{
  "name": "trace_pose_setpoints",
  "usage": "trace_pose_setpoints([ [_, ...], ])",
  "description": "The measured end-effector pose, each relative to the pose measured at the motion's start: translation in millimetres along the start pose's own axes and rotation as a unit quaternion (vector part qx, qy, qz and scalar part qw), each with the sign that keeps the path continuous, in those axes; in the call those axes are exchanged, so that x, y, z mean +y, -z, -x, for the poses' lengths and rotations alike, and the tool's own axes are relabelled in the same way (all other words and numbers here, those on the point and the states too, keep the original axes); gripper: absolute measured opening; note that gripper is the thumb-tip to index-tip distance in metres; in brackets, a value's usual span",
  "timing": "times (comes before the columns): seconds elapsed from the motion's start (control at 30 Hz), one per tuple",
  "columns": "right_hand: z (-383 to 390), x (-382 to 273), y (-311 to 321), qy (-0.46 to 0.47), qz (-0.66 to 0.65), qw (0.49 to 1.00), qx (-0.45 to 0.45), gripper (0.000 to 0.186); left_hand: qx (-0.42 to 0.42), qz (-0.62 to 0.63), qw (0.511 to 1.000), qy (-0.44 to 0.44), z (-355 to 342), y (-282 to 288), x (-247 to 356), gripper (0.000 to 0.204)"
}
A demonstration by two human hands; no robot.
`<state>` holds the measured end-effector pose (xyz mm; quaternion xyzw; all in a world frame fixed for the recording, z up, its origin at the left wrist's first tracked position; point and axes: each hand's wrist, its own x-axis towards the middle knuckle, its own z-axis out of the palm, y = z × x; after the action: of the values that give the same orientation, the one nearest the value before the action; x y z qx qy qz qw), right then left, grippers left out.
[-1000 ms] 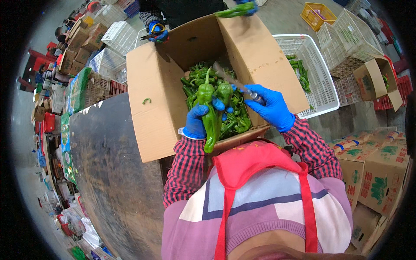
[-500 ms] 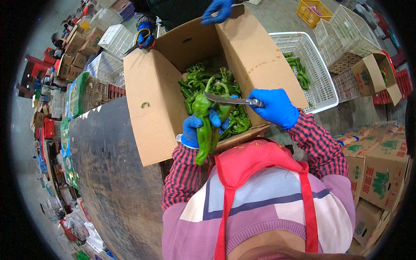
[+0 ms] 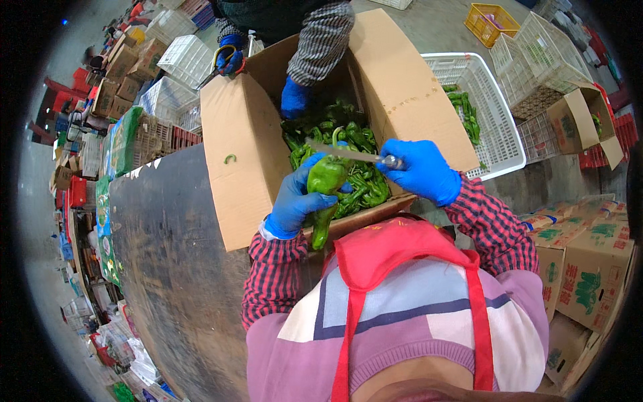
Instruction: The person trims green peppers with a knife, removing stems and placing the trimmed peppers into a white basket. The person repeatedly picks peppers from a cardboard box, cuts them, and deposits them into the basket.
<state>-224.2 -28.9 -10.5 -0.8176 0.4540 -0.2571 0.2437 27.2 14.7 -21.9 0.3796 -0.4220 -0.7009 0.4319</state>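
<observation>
My left hand (image 3: 295, 197), in a blue glove, is closed around green peppers (image 3: 326, 175) just above the near part of an open cardboard box (image 3: 238, 157). In my blue-gloved right hand (image 3: 423, 173) is a knife (image 3: 351, 155) with a metal handle. Its blade points left and crosses the stem end of the peppers; motion blurs it, so I cannot tell whether it touches. More green peppers (image 3: 365, 191) lie inside the box. Across from me, a co-worker's gloved hand (image 3: 295, 99) reaches into the box, and their other hand (image 3: 230, 61) holds scissors (image 3: 220, 59) by the far left flap.
A white plastic basket (image 3: 512, 147) with some green peppers stands right of the box. Dark tabletop (image 3: 167, 234) extends to the left. Cardboard cartons (image 3: 593, 268) are stacked at lower right. White crates (image 3: 191, 60) stand at far left, a yellow crate (image 3: 492, 23) at far right.
My left hand has turned, its back now more visible, and the peppers shifted with it. The co-worker's hand moved from above the far flap down into the box. My right hand barely moved.
</observation>
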Motion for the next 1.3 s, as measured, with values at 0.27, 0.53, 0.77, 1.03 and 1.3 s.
trace_pose_setpoints([
  [0.27, -6, 17, 1, -0.028, 0.07, 0.997, 0.009, 0.013, -0.021, -0.06, 0.993, -0.1, 5, -11, 9, 0.054],
  [0.53, 9, 12, -2, -0.182, -0.283, 0.941, 0.014, 0.029, 0.061, -0.008, 0.995, -0.082, -5, -13, 5, 0.063],
  [0.77, 7, -32, -41, -0.017, -0.174, 0.984, 0.045, 0.062, 0.111, -0.417, 0.871, -0.237, -51, -17, -29, 0.043],
  [1.03, 1, 2, -35, -0.171, -0.469, 0.866, -0.004, 0.055, 0.033, 0.283, 0.958, -0.022, -66, -25, -38, 0.042],
  [1.3, 7, 24, -28, -0.174, -0.759, 0.623, -0.075, 0.047, -0.029, 0.417, 0.908, 0.02, -61, -13, -49, 0.042],
])
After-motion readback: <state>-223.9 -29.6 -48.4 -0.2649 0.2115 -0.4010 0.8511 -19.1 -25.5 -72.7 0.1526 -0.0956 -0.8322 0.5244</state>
